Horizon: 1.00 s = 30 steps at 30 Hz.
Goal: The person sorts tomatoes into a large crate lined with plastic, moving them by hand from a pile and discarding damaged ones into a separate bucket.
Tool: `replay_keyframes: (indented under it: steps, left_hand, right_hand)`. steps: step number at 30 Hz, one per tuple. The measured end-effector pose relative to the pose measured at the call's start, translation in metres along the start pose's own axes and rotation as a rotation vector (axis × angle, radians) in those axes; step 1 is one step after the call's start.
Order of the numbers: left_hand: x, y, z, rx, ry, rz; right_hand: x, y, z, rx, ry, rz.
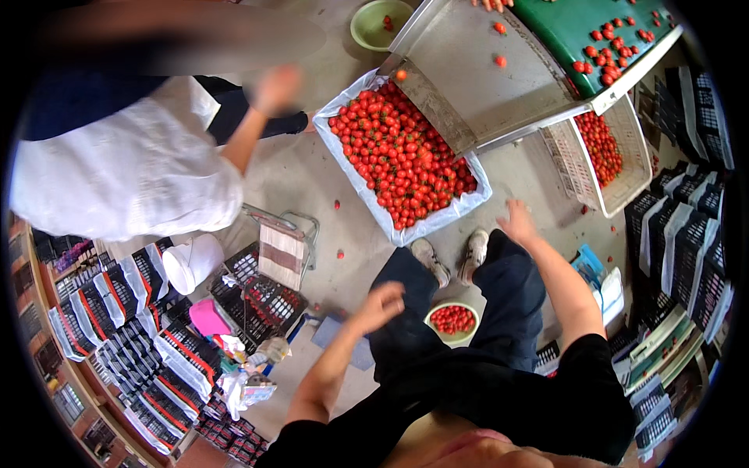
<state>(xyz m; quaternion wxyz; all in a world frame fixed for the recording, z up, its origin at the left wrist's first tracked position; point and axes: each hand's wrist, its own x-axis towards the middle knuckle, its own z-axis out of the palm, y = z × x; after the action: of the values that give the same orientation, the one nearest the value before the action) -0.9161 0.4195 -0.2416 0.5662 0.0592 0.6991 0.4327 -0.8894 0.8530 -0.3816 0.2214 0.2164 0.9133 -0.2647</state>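
Note:
My left hand (pixel 381 309) hangs over my left thigh with its fingers loosely apart, and I see nothing in it. Out past my right knee, my right hand (pixel 520 224) is open and empty, near the lower right corner of a lined crate (pixel 363 204). Red cherry tomatoes (pixel 398 152) fill that crate under the lip of a metal chute (pixel 476 70). Two loose tomatoes lie on the chute and another is at its lip. Between my legs stands a pale green bowl (pixel 454 340) of cherry tomatoes.
A person in a white apron (pixel 125 171) stands at left, one hand blurred; another hand (pixel 491 4) reaches over the chute. A green conveyor (pixel 562 31) carries tomatoes. Around me are a white crate (pixel 630 171), folding stool (pixel 282 251), white bucket (pixel 195 264) and stacked black crates (pixel 675 226).

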Motion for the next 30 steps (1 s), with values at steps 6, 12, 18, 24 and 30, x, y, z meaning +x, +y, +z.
replay_keyframes:
  steps: [6, 12, 18, 24, 30]
  left_hand:
    - [0.230, -0.008, -0.119, 0.491, 0.664, 0.342]
    - [0.355, 0.013, -0.138, 0.768, 1.043, 0.173]
    - [0.428, 0.060, -0.159, 0.916, 1.216, 0.186]
    - [0.412, 0.022, -0.081, 0.849, 1.130, 0.390]
    - [0.345, -0.018, 0.018, 1.006, 0.771, 0.314]
  right_hand:
    - [0.140, -0.053, 0.036, -0.016, -0.007, 0.056]
    - [0.159, -0.023, 0.082, 0.131, 0.151, -0.077]
    - [0.169, -0.013, 0.091, 0.173, 0.184, -0.157]
    - [0.169, -0.014, 0.088, 0.144, 0.220, -0.156]
    - [0.175, -0.016, 0.088, 0.105, 0.122, -0.124]
